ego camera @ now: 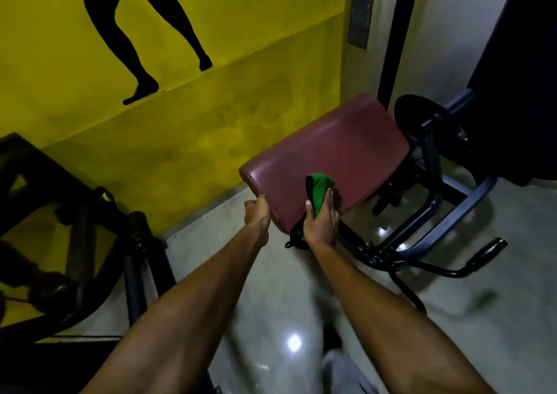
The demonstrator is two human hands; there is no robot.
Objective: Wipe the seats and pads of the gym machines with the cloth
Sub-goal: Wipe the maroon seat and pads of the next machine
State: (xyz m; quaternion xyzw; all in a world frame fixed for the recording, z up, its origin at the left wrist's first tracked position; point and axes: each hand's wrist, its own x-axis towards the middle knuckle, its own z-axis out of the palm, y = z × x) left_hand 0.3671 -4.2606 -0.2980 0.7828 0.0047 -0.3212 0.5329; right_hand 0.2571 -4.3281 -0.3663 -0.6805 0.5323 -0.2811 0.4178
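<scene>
My left hand (256, 212) grips the pad (325, 158) edge; my right hand (321, 223) holds the cloth (320, 190) (green); I should press flat, wiping away from it.

Yellow wall (156, 128) at left with painted black legs (132, 32); white wall (437, 47) at right; glossy pale floor (271, 288) mirroring a light spot (294, 342).

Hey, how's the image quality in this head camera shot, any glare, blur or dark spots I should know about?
Head view: lamp reflections glare off the glossy floor; the machine at left is sunk in shadow; the bottom edge is smeared; the wide lens bows the ledge line of the yellow wall; the maroon pad, green cloth, left hand and right hand are reasonably sharp.
</scene>
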